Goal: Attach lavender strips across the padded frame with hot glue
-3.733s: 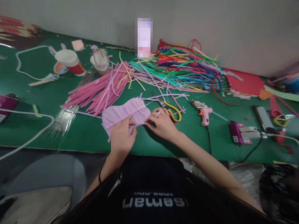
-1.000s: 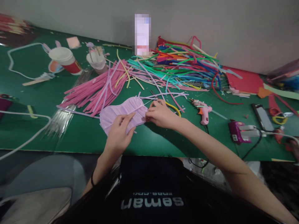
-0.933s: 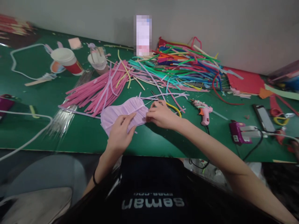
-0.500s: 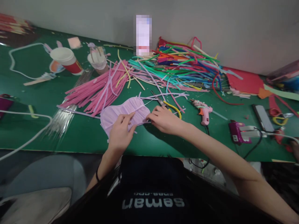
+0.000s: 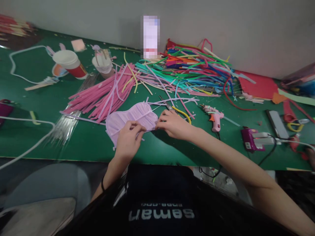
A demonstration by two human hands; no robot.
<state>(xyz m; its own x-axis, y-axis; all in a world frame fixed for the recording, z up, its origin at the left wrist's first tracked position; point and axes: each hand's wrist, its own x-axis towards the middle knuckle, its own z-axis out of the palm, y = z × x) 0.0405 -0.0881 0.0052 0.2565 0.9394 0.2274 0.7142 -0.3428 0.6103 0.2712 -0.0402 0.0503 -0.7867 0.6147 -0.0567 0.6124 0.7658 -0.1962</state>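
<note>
A lilac wing-shaped piece (image 5: 124,118) made of pipe cleaners laid side by side lies on the green table (image 5: 86,141) in front of me. My left hand (image 5: 128,141) rests on its near edge, fingers curled and pinching the rim. My right hand (image 5: 173,124) pinches the piece's right end, fingers closed on its edge. A thin lilac pipe cleaner runs across the piece toward the scissors (image 5: 178,110) just beyond my right hand.
Pink pipe cleaners (image 5: 98,95) lie in a heap behind the piece, a multicoloured heap (image 5: 192,70) further right. A pink glue gun (image 5: 214,117), a purple device (image 5: 251,139) with a cable, a dark flat device (image 5: 277,119), paper cups (image 5: 70,64) and red sheets (image 5: 261,87) stand around.
My left fingers have curled from flat into a pinch on the piece's near edge. My right hand has shifted slightly along the right end. The piece stays in place.
</note>
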